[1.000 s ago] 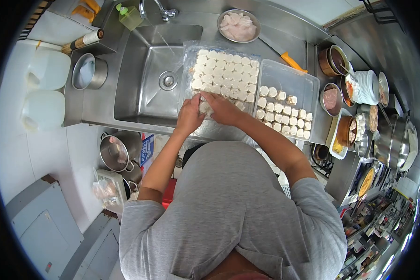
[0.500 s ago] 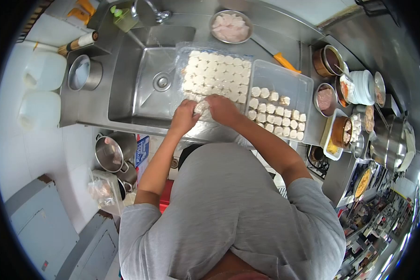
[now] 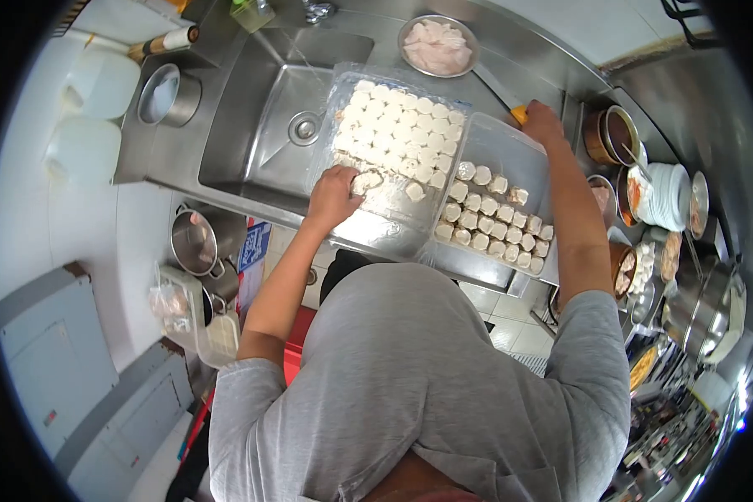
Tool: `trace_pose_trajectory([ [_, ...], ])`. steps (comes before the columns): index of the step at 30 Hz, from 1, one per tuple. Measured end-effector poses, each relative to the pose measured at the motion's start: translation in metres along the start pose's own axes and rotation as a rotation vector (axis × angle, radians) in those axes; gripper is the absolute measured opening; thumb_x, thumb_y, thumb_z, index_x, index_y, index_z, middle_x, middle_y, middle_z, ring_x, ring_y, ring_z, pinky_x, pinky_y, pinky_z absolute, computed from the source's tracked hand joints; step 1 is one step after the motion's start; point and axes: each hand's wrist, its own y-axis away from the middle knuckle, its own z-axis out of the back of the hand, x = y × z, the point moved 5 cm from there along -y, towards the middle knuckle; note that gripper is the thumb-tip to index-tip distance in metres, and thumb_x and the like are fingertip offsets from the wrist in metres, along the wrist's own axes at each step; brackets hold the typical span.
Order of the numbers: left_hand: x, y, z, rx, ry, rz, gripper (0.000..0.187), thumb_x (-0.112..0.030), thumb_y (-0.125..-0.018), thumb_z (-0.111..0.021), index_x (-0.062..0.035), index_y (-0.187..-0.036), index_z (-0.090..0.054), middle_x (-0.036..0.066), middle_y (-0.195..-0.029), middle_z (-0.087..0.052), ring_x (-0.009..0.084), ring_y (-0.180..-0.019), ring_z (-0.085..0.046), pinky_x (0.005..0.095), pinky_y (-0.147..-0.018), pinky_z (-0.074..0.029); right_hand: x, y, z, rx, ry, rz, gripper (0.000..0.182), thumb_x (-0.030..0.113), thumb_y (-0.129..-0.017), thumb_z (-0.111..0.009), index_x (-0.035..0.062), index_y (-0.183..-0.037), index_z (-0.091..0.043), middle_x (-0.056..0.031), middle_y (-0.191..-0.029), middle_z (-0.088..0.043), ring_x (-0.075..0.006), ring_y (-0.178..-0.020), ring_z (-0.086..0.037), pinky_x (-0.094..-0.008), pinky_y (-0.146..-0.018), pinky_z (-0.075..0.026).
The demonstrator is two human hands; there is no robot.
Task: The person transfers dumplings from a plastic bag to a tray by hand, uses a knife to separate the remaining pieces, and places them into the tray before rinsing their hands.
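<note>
My left hand (image 3: 335,199) is closed on a white round piece (image 3: 366,181) at the near left of a plastic-lined tray (image 3: 385,227). Rows of similar white pieces (image 3: 400,125) fill the far part of that tray, and a single one (image 3: 415,192) lies apart from them. Off to the right, my right hand (image 3: 543,123) is wrapped round the yellow handle (image 3: 519,115) of a long, thin knife lying on the steel counter. Between my hands sits a clear plastic tub (image 3: 510,138) holding more white pieces (image 3: 495,227), some with brownish filling showing.
A steel sink (image 3: 263,138) lies left of the tray. At the back stands a bowl of pale meat slices (image 3: 437,47). Pots (image 3: 598,138), stacked white plates (image 3: 666,194) and bowls crowd the right side. A steel pot (image 3: 169,96) stands by the sink's left edge.
My right hand has left the white piece near my left hand and reached right to the knife handle. My left hand keeps hold of its piece. The view has shifted slightly.
</note>
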Motion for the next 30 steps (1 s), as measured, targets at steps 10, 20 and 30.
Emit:
trace_pose_trajectory([
  [10,-0.003,0.008,0.011,-0.023,0.076,0.101,0.041,-0.015,-0.074,-0.087,-0.0038,-0.110,-0.069,0.016,-0.100,-0.067,0.0371,-0.095,-0.067,0.0455,-0.087,-0.055,-0.053,0.043,0.028,-0.176,-0.009,0.251,0.027,0.021,-0.098,-0.057,-0.0005,-0.114,-0.058,-0.0310,-0.108,-0.070,-0.0508,-0.104,-0.066,-0.0587,-0.089,-0.053],
  [20,0.014,0.002,0.001,-0.012,0.098,-0.087,0.040,-0.019,-0.075,-0.085,-0.0045,-0.105,-0.063,0.014,-0.099,-0.066,0.0345,-0.092,-0.068,0.0435,-0.080,-0.054,0.082,0.362,0.079,0.065,-0.411,0.197,0.062,0.019,-0.107,-0.056,0.0293,-0.163,-0.032,-0.0241,-0.127,-0.069,-0.0450,-0.102,-0.071,-0.0482,-0.092,-0.056],
  [30,0.020,-0.007,-0.004,0.064,0.104,-0.144,0.043,-0.024,-0.077,-0.081,-0.0060,-0.108,-0.058,0.015,-0.106,-0.064,0.0368,-0.098,-0.067,0.0470,-0.082,-0.055,0.168,0.421,0.043,0.286,-0.282,0.379,0.072,0.006,-0.098,-0.061,0.0209,-0.163,-0.034,-0.0190,-0.094,-0.071,-0.0391,-0.081,-0.070,-0.0497,-0.075,-0.058],
])
